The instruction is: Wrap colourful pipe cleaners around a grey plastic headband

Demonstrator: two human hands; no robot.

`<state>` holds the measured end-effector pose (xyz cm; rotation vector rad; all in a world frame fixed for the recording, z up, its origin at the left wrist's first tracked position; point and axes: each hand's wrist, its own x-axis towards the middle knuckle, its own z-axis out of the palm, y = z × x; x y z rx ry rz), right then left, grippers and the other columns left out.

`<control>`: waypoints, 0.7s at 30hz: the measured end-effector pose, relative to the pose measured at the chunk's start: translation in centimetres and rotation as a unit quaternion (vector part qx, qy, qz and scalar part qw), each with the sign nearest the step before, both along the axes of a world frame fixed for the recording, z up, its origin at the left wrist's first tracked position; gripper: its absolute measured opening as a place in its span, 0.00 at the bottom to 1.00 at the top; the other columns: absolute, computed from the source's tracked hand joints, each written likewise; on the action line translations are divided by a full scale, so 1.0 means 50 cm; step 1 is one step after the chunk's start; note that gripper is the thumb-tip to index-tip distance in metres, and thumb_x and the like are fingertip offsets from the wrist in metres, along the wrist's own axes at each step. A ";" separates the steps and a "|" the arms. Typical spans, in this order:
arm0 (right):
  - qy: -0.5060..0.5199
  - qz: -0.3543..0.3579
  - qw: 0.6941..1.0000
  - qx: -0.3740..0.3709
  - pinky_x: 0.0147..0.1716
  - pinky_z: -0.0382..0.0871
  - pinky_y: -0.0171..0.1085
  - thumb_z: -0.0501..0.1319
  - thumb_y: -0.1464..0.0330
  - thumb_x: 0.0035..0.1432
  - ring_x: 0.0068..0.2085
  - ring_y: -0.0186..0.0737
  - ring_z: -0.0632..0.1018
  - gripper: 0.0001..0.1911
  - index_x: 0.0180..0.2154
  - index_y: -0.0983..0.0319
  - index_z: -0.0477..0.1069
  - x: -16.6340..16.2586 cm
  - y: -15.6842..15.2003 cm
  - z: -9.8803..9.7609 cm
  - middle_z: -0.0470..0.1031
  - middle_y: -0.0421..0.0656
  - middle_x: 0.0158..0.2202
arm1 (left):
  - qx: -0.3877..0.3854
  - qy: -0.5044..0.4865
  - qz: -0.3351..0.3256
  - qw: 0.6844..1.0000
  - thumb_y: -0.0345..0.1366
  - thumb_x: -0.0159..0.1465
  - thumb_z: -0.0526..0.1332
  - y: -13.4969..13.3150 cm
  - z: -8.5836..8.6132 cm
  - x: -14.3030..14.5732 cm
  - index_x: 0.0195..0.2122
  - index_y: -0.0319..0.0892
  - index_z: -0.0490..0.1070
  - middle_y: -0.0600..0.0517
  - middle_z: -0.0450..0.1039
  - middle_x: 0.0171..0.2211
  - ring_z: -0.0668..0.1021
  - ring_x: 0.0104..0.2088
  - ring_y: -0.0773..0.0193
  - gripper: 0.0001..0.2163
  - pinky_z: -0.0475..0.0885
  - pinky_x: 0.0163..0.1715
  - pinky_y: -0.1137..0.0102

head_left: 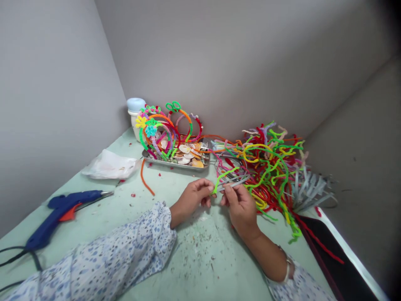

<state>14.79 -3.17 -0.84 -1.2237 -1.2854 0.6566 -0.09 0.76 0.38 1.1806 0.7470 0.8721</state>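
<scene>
Fingers pinched, my left hand [194, 194] grips the end of a lime-green pipe cleaner [223, 174], whose free length rises to the right above both hands. My right hand [243, 207] is closed on a thin grey flat strip [239, 182], with thumb and forefinger at its near end. The strip's tip and the green pipe cleaner come together between my fingertips; whether one is wound around the other cannot be made out. Just beyond my right hand lies a large tangled heap of pipe cleaners [266, 167] in green, red, yellow and pink.
Finished-looking fuzzy headbands [173, 125] stand on a metal tray [188, 167] with shell-like pieces. Behind is a white jar [135, 110] with a blue lid. A blue glue gun [67, 209], a plastic bag [109, 166] and an orange pipe cleaner [144, 177] lie leftward; grey strips [308, 190] bundle rightward.
</scene>
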 end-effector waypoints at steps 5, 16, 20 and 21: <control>0.015 -0.019 1.000 -0.008 0.23 0.62 0.33 0.57 0.58 0.60 0.21 0.34 0.68 0.13 0.30 0.61 0.68 -0.001 0.003 0.005 0.68 0.36 0.18 | 0.021 0.016 0.049 0.998 0.40 0.54 0.65 -0.010 0.011 0.005 0.34 0.40 0.65 0.59 0.66 0.20 0.68 0.17 0.74 0.12 0.61 0.18 0.77; 0.007 -0.015 1.000 -0.017 0.23 0.62 0.32 0.57 0.57 0.60 0.20 0.33 0.68 0.14 0.30 0.60 0.68 -0.003 0.000 0.004 0.68 0.36 0.18 | 0.103 0.083 0.104 0.986 0.37 0.54 0.65 -0.019 0.005 0.008 0.34 0.39 0.69 0.59 0.64 0.17 0.66 0.18 0.73 0.10 0.62 0.19 0.77; 0.014 -0.006 1.000 -0.016 0.23 0.63 0.33 0.57 0.58 0.60 0.21 0.34 0.69 0.13 0.31 0.60 0.69 -0.003 0.001 0.003 0.69 0.36 0.19 | 0.119 0.100 0.123 0.980 0.38 0.54 0.66 -0.017 0.002 0.007 0.34 0.39 0.71 0.58 0.66 0.18 0.67 0.18 0.72 0.10 0.61 0.19 0.77; 0.015 -0.005 1.000 -0.016 0.23 0.63 0.33 0.57 0.58 0.60 0.21 0.34 0.69 0.13 0.31 0.60 0.69 -0.002 0.001 0.003 0.69 0.36 0.19 | 0.123 0.104 0.129 0.978 0.38 0.54 0.66 -0.017 0.002 0.007 0.34 0.39 0.72 0.58 0.66 0.18 0.67 0.18 0.72 0.10 0.61 0.19 0.77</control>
